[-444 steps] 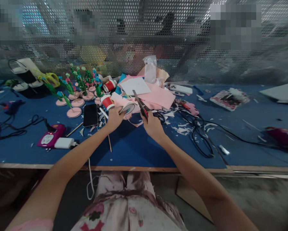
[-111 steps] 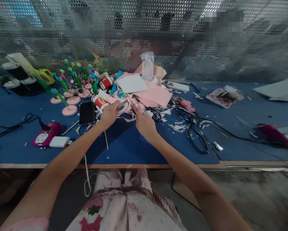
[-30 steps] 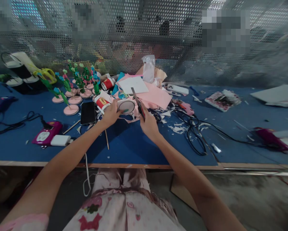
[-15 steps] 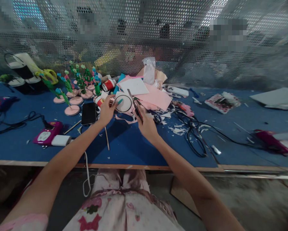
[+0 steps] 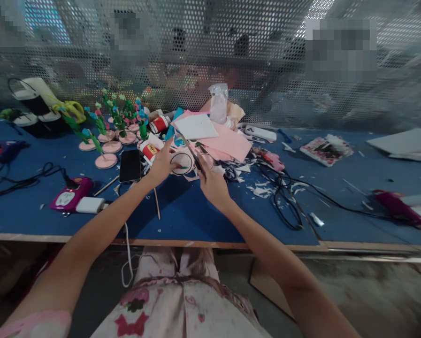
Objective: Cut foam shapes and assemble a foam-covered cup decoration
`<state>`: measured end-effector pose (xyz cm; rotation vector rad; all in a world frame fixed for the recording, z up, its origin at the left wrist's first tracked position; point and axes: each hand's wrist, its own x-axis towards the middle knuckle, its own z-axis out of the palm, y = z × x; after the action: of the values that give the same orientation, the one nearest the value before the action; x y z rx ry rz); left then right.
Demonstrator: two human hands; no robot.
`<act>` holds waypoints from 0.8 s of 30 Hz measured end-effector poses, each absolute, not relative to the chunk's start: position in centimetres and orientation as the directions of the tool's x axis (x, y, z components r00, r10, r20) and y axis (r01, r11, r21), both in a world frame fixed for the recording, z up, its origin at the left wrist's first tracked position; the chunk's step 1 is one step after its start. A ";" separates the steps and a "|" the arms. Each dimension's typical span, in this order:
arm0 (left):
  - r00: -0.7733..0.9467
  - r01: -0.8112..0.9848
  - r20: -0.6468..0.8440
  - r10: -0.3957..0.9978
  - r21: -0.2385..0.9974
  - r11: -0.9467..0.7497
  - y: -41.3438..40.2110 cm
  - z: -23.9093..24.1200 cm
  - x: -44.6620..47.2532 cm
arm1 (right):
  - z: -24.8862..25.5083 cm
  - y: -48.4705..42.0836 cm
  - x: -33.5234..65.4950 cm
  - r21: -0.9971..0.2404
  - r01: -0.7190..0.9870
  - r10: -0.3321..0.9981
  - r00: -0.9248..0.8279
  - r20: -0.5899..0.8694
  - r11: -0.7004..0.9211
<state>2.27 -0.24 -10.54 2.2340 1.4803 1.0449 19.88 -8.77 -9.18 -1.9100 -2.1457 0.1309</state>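
Note:
My left hand (image 5: pixel 160 165) grips a pale pink foam piece with a black circle drawn on it (image 5: pixel 182 162), held low over the blue table (image 5: pixel 182 213). My right hand (image 5: pixel 212 183) is closed round the handles of scissors (image 5: pixel 195 157), whose blades point up and left against the piece's right edge. Both hands meet in front of a pile of pink sheets (image 5: pixel 227 141) and a white sheet (image 5: pixel 195 126). A red and white cup (image 5: pixel 149 150) lies just left of my left hand.
A black phone (image 5: pixel 130 165) and several foam flowers on pink discs (image 5: pixel 106 136) lie to the left, with a magenta power strip (image 5: pixel 70 197) and charger nearer. Black cables (image 5: pixel 287 197) and white scraps spread right. A perforated metal screen (image 5: pixel 210 61) backs the table.
The circled pink piece has come down from a raised, tilted hold to lie lower and flatter. The scissor blades have dropped with it and stay at its right edge.

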 end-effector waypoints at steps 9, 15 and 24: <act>0.107 0.674 0.452 0.886 0.622 -0.399 -1.1 -10.0 2.4 | -9.3 -8.4 20.1 -0.202 0.973 0.990 -0.091 0.106 0.111; 0.118 0.658 0.487 0.865 0.614 -0.436 -0.6 -10.4 2.1 | -9.5 -8.4 20.1 -0.184 0.975 0.989 -0.103 0.108 0.121; 0.223 0.798 0.495 0.840 0.402 -0.449 -0.6 -11.1 2.4 | -9.9 -8.4 20.0 -0.170 0.967 0.974 -0.166 0.154 0.192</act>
<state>2.37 -0.63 -11.08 2.4077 1.6142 1.0393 20.02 -8.36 -9.88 -1.8633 -2.2383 0.0469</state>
